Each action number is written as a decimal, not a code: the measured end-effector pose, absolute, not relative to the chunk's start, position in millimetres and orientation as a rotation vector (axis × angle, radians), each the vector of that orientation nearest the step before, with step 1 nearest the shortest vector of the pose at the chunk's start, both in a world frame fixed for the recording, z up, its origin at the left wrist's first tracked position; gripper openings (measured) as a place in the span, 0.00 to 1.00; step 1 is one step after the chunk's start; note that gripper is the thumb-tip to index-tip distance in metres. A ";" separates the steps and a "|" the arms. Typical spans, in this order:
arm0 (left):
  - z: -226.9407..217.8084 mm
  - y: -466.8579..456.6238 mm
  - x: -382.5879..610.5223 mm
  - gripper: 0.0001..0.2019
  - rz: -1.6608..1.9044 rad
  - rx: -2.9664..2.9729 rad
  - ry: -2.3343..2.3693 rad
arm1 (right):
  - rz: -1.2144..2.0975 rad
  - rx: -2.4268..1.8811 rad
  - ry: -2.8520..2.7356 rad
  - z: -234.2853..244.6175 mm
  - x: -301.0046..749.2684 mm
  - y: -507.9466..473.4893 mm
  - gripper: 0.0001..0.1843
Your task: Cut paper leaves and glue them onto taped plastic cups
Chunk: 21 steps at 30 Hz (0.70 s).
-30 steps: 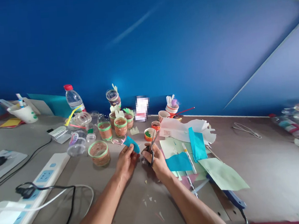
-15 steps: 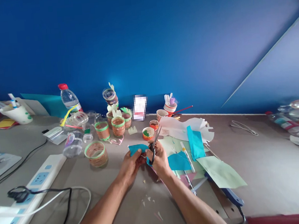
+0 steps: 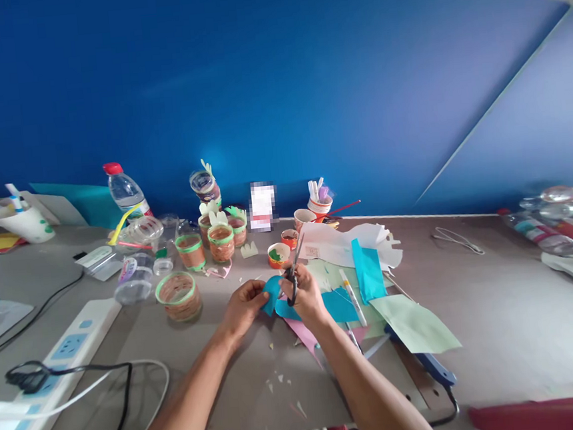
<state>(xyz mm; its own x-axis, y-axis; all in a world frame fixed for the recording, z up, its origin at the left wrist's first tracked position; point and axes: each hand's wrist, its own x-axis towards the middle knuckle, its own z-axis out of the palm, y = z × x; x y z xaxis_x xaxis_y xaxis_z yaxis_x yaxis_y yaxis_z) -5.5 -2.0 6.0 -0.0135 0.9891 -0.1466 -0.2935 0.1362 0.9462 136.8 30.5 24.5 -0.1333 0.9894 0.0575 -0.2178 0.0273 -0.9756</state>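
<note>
My left hand pinches a small curved piece of blue paper by its left side. In my right hand is a pair of scissors, gripped by the handles with the blades pointing up and away from the paper. The fingers of my right hand are at the right edge of the blue piece; whether they touch it I cannot tell. Beneath and right of that hand lies a larger blue sheet, with a pink paper partly under it. A white marker rests on the sheets.
At left are a painted jar with a green rim, a power strip with cables, and a water bottle. Painted cups stand behind. Pale green paper and a blue-handled tool lie at right. Paper scraps dot the front.
The blue piece has turned in my left hand, from lying sideways to standing more upright. The scissors stay in my right hand, their blades steeper. The whole view has shifted slightly.
</note>
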 end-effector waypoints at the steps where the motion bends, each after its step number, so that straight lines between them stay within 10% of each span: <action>1: 5.5 -2.7 -4.1 0.16 1.207 0.886 1.051 | 1.367 -0.947 -1.171 24.3 137.1 31.5 0.16; 21: 5.9 1.2 -13.6 0.15 1.628 0.641 1.202 | 1.326 -1.077 -1.816 20.8 127.1 9.0 0.16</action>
<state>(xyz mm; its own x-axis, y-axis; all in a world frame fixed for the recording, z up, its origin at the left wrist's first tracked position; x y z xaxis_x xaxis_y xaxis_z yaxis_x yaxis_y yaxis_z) -13.6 1.2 5.9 -0.3850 0.9138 -0.1293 -0.3924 -0.0353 0.9191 127.1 9.0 20.8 -0.4617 0.8866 0.0272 0.2440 0.1565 -0.9571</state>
